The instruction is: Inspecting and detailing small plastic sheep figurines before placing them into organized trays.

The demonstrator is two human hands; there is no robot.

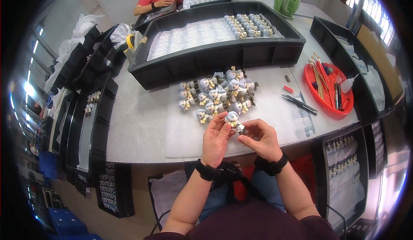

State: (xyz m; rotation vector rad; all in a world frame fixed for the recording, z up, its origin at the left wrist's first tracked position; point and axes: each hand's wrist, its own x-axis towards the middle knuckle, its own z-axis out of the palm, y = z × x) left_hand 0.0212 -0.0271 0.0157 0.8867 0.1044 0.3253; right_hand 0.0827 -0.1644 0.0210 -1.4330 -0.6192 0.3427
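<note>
the left hand [216, 140] pinched one small figurine [234, 121] from its left side, above the near edge of the white surface [142, 123]. the right hand [261, 139] closed its fingertips on the base. it looked light, rigid and small-parted, best held by the body. it had a round pale-blue head and cream body. more figurines [217, 94] lay clustered just behind; a red tray [329, 106] sat right.

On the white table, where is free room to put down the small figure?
Free: the white mat right of the figurine pile, before the pens; also bare table left of the pile. Crowded: the pile itself, the red tray, and just before both hands.
</note>
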